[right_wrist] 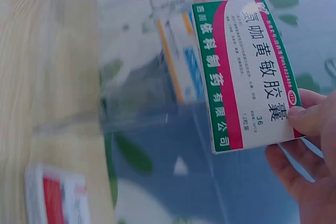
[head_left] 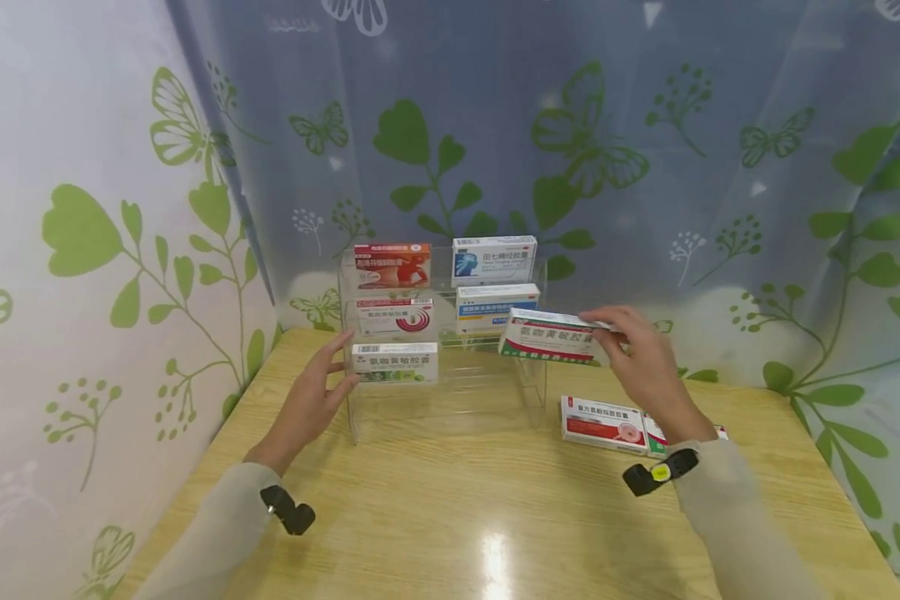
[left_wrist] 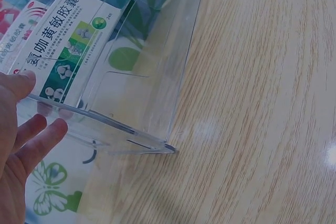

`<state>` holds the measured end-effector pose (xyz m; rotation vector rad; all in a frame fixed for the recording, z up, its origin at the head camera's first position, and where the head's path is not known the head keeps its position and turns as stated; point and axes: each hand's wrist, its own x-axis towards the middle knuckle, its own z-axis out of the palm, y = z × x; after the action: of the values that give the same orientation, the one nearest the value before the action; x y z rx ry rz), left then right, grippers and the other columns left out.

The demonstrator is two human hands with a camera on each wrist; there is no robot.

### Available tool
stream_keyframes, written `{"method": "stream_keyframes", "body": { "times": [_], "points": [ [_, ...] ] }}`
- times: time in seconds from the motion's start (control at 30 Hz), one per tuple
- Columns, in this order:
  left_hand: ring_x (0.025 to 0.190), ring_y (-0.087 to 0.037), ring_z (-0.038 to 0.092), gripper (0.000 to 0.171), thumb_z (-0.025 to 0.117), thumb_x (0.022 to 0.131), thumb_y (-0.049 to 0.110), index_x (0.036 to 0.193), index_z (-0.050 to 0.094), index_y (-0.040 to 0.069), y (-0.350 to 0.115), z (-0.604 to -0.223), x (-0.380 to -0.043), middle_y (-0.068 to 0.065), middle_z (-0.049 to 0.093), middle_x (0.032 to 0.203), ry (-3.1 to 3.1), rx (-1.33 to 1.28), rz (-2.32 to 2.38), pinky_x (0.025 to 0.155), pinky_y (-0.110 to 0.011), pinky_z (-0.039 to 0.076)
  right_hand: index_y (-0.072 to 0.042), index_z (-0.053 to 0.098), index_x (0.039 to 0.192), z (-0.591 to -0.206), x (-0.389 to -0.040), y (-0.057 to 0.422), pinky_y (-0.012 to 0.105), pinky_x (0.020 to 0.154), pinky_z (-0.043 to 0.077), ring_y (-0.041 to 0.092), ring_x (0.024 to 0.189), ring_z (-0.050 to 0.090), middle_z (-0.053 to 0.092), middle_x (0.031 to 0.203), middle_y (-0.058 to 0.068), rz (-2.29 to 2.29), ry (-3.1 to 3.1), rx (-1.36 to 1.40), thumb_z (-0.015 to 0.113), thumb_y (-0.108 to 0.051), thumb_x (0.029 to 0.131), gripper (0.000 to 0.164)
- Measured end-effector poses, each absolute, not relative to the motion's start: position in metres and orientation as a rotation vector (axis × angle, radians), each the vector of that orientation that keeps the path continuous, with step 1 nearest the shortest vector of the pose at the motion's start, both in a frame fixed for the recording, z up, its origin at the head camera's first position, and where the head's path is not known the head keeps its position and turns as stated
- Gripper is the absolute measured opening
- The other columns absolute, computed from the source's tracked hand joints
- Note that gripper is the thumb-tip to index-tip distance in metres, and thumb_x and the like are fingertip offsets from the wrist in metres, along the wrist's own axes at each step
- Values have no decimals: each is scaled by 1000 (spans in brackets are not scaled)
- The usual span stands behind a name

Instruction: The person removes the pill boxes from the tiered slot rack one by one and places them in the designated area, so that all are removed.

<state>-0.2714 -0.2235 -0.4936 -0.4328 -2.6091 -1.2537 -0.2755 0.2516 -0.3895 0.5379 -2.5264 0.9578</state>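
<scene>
My right hand [head_left: 648, 358] pinches a white, green and red medicine box [head_left: 551, 337] by its right end, thumb on the printed face. The box is raised at the right side of a clear tiered display rack [head_left: 450, 408], overlapping its middle tier in the head view. In the right wrist view, the thumb lies at the box's corner. My left hand [head_left: 315, 400] is at the rack's left side, fingers loosely extended. Its thumb tip is close to a white and green medicine box [head_left: 395, 364] on the lowest tier, at the left.
A red box [head_left: 392, 267] and a white box with a blue picture [head_left: 495, 260] stand on the top tier. The middle tier carries a pink-and-white box [head_left: 396, 319] and a blue-and-white box [head_left: 497, 308]. A red-and-white box [head_left: 602, 423] lies on the wooden table [head_left: 420, 517], right of the rack, beside another partly hidden one.
</scene>
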Motion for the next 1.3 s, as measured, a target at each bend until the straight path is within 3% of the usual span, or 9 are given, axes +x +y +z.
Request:
{"method": "stream_keyframes", "body": {
  "times": [0.17,0.4,0.73,1.1,1.17,1.3],
  "points": [
    [134,-50,64,76,65,109,7,173,27,23,-224,-493,-272,-19,32,177,-2594,-453,-1255,93,-56,68,-9,73,136,-409,-255,295,50,96,66,34,125,66,69,134,13,870,-2616,495,62,-6,111,28],
    [135,-50,63,76,64,110,8,174,26,23,-226,-491,-272,-20,31,177,-2594,-459,-1260,94,-57,68,-6,73,136,-452,-231,340,57,90,66,45,124,66,70,134,19,862,-2734,472,64,-3,109,28],
    [136,-51,63,76,64,110,7,174,26,24,-227,-491,-270,-21,30,177,-2603,-443,-1250,94,-58,67,-11,76,132,-502,-211,364,29,83,64,19,115,71,75,131,16,971,-2953,432,66,-12,109,25],
    [136,-52,62,76,63,111,8,174,25,24,-226,-492,-271,-22,31,176,-2603,-448,-1258,95,-58,67,-2,76,130,-526,-204,358,51,94,67,36,118,71,73,128,19,989,-2924,308,71,-7,105,25],
    [137,-52,62,76,63,111,9,174,25,25,-225,-492,-271,-22,30,177,-2606,-446,-1262,95,-58,67,-1,76,129,-529,-201,360,48,91,69,32,112,72,72,126,19,979,-2932,280,73,-8,104,25],
    [137,-51,62,77,64,111,10,174,24,27,-225,-493,-272,-21,30,177,-2611,-445,-1262,95,-58,67,-4,79,124,-538,-195,364,28,81,67,17,99,70,70,119,14,953,-2955,232,79,-15,102,25]
  ]
}}
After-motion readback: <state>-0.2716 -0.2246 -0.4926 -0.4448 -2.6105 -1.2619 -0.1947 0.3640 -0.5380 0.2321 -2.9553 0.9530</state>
